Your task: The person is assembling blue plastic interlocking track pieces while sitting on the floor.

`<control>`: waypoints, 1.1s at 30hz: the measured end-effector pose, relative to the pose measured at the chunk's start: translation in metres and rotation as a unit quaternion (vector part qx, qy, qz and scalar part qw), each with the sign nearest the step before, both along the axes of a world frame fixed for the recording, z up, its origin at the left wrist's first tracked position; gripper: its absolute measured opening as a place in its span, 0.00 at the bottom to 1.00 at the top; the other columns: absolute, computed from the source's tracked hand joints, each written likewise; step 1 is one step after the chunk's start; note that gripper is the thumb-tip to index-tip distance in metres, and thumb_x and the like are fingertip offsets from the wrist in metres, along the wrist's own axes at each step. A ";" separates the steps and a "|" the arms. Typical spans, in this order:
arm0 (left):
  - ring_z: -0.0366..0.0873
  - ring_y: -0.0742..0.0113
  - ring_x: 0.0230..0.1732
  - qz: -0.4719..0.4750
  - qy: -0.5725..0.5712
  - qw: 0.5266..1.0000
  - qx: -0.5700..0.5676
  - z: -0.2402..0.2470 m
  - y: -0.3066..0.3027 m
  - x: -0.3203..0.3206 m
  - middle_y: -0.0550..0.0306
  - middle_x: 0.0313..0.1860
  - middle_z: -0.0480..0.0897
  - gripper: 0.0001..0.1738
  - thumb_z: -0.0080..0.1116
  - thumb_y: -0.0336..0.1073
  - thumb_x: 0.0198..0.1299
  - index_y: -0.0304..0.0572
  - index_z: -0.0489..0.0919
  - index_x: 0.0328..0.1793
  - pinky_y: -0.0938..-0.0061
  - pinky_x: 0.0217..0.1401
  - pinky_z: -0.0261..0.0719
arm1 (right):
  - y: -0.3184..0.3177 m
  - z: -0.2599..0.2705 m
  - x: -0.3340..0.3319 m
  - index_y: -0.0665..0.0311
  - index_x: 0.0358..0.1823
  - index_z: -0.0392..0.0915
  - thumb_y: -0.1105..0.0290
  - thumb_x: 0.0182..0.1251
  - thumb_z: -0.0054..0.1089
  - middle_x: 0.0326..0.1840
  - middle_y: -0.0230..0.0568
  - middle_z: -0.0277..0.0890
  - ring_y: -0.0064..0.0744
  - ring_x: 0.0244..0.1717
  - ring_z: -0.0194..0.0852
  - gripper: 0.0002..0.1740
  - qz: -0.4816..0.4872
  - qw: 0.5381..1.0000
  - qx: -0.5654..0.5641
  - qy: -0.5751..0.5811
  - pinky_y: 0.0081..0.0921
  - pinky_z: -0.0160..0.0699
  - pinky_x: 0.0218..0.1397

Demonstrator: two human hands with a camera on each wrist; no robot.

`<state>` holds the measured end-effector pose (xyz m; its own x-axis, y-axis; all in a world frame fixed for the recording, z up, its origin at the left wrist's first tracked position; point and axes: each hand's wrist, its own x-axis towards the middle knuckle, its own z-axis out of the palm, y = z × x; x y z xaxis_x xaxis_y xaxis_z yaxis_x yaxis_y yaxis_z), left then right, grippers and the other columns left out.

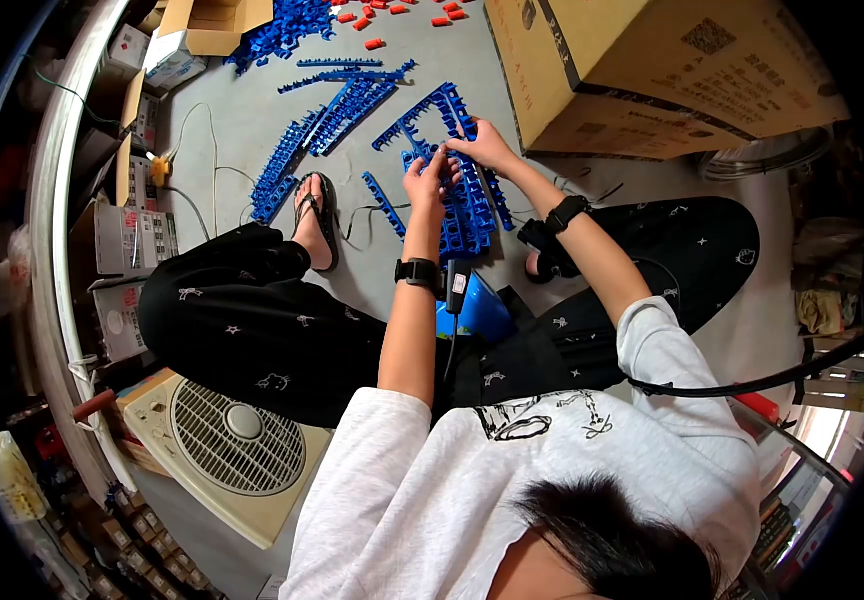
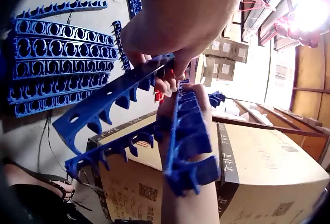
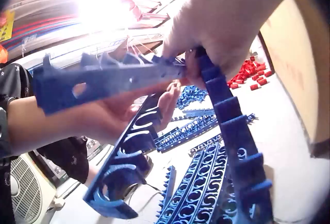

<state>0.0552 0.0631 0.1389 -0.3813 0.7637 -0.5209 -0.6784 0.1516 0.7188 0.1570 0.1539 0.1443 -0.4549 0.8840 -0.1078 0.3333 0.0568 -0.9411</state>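
Observation:
In the head view both hands meet over the floor between the knees, each among blue plastic strips with rows of C-shaped clips. My left hand (image 1: pixel 430 182) grips the end of a blue clip strip (image 2: pixel 111 100), its fingertips close to the other hand. My right hand (image 1: pixel 484 148) pinches blue clip strips too; one long strip (image 3: pixel 240 141) runs down from its fingers. The strips fan out from where the fingers meet, and the fingers partly hide their ends. Below the hands a stack of blue clip strips (image 2: pixel 64 54) lies side by side on the floor.
More blue strips (image 1: pixel 337 115) lie ahead, near a pile of small blue pieces (image 1: pixel 287 30) and scattered red pieces (image 1: pixel 374 44). A large carton (image 1: pixel 672 80) stands at the right. A blue container (image 1: pixel 487 310) sits between the legs; a box fan (image 1: pixel 237 440) lies at left.

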 end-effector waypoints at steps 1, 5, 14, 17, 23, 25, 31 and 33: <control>0.78 0.65 0.27 -0.001 0.000 1.000 -0.001 0.000 0.000 -0.003 0.49 0.30 0.78 0.16 0.60 0.36 0.52 0.36 0.68 0.40 0.75 0.25 0.80 | -0.002 0.001 -0.002 0.63 0.28 0.69 0.59 0.44 0.65 0.23 0.31 0.68 0.20 0.25 0.64 0.18 -0.002 1.000 0.018 0.005 0.20 0.67 0.32; 0.78 0.65 0.32 -0.088 -0.038 0.995 0.006 0.003 -0.002 -0.013 0.54 0.33 0.78 0.19 0.50 0.46 0.58 0.38 0.70 0.45 0.71 0.31 0.80 | -0.007 0.019 -0.004 0.60 0.33 0.67 0.60 0.51 0.62 0.24 0.28 0.68 0.14 0.24 0.63 0.15 0.024 0.999 -0.020 0.009 0.15 0.63 0.24; 0.79 0.63 0.32 -0.145 -0.014 0.987 0.068 0.003 0.001 -0.020 0.55 0.37 0.78 0.18 0.47 0.46 0.60 0.38 0.71 0.45 0.68 0.31 0.81 | 0.001 0.018 0.002 0.64 0.46 0.64 0.61 0.45 0.67 0.35 0.37 0.72 0.25 0.36 0.71 0.29 0.060 0.996 0.061 0.016 0.22 0.70 0.40; 0.79 0.62 0.33 -0.130 -0.032 0.988 0.075 -0.002 0.000 -0.022 0.54 0.38 0.78 0.17 0.45 0.44 0.61 0.38 0.71 0.46 0.69 0.30 0.81 | 0.007 0.010 0.002 0.67 0.51 0.61 0.58 0.41 0.70 0.37 0.41 0.73 0.27 0.34 0.72 0.37 0.039 0.996 0.080 0.010 0.23 0.71 0.38; 0.79 0.62 0.37 -0.125 -0.060 0.986 0.090 0.000 0.001 -0.028 0.53 0.40 0.78 0.18 0.42 0.44 0.63 0.41 0.68 0.52 0.64 0.38 0.79 | 0.010 0.015 0.006 0.65 0.27 0.76 0.56 0.43 0.69 0.19 0.33 0.72 0.19 0.20 0.67 0.20 0.062 0.998 -0.024 0.000 0.18 0.67 0.24; 0.79 0.63 0.37 -0.134 -0.068 0.983 0.102 0.000 0.001 -0.030 0.53 0.40 0.78 0.17 0.42 0.44 0.63 0.41 0.68 0.52 0.65 0.37 0.79 | 0.006 0.019 0.006 0.65 0.28 0.76 0.55 0.44 0.68 0.17 0.32 0.71 0.18 0.17 0.66 0.21 0.069 0.997 -0.043 -0.010 0.17 0.65 0.20; 0.78 0.72 0.29 -0.167 -0.087 0.976 0.113 -0.007 0.000 -0.034 0.59 0.35 0.79 0.15 0.43 0.42 0.63 0.44 0.69 0.51 0.77 0.29 0.77 | -0.005 0.029 0.002 0.64 0.31 0.76 0.52 0.45 0.67 0.16 0.31 0.71 0.18 0.13 0.65 0.22 0.085 0.994 -0.062 -0.018 0.15 0.62 0.14; 0.77 0.75 0.25 -0.154 -0.091 0.977 0.114 -0.005 -0.001 -0.031 0.61 0.33 0.79 0.15 0.44 0.42 0.63 0.46 0.70 0.52 0.80 0.25 0.74 | -0.006 0.027 0.002 0.64 0.31 0.75 0.54 0.49 0.64 0.16 0.30 0.71 0.15 0.10 0.61 0.19 0.077 0.996 -0.047 -0.010 0.13 0.59 0.12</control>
